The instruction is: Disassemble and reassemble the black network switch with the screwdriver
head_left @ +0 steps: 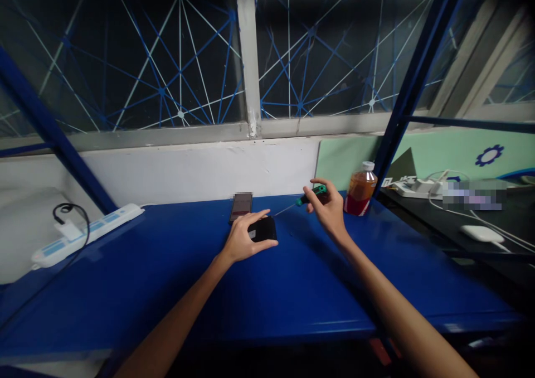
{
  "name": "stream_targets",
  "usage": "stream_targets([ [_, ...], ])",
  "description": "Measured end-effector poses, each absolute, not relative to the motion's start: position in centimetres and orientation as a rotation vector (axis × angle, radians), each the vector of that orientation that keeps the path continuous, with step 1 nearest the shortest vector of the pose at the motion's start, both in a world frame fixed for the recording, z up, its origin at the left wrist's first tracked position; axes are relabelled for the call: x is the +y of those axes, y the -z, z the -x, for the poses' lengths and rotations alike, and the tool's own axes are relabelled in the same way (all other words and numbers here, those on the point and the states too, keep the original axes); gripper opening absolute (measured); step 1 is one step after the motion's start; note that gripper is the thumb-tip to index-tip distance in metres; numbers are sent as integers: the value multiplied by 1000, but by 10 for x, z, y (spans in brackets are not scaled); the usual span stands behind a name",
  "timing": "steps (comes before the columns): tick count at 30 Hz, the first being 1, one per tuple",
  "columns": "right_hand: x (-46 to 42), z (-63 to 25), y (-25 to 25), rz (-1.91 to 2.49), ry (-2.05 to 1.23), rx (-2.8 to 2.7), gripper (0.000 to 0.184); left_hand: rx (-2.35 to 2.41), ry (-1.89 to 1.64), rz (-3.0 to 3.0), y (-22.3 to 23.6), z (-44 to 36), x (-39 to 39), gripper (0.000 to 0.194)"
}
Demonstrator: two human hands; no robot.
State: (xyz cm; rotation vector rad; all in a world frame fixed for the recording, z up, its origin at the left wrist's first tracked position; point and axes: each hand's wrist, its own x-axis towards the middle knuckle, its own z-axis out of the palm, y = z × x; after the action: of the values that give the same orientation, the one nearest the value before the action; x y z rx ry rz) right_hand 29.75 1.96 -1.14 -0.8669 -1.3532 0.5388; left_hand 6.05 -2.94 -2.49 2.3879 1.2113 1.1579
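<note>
My left hand (244,238) grips a small black box-shaped device (265,230) by its edges, thumb on the near side and fingers on the far side. The device rests on the blue table (167,277), and a pale label shows beside my palm. In my right hand (328,208) is a screwdriver (311,195) with a green and black handle. Its thin shaft slants down to the left, and the tip is at the device's far right corner; whether it touches a screw is too small to tell. Just behind my left hand lies a smartphone (242,205).
A bottle of reddish drink (361,189) stands at the back right. On the left lies a white power strip (92,236) with a plugged-in black cable. A black side table (443,216) at right carries cables and a white case (482,233). Blue frame posts rise on both sides.
</note>
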Motion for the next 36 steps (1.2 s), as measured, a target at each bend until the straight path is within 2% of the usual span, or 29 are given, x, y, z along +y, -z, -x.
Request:
stream_targets([
  [7,24,-300,11,736,-725,-1365,33,1192,-1169,-2382,26,-61,-31,71],
  [12,19,-299,12,833,-571,-1388,32,1184,-1155,-2406,27,-61,-30,72],
  [18,20,-300,11,763,-678,-1393,35,1171,-1158,-2415,25,-62,-30,70],
  [23,17,-298,10,855,-547,-1366,36,1190,-1148,-2405,21,-62,-32,70],
  [32,20,-303,11,885,-626,-1418,36,1187,-1121,-2408,20,-62,-32,72],
  [36,22,-306,8,852,-687,-1441,45,1173,-1117,-2405,20,-62,-33,72],
])
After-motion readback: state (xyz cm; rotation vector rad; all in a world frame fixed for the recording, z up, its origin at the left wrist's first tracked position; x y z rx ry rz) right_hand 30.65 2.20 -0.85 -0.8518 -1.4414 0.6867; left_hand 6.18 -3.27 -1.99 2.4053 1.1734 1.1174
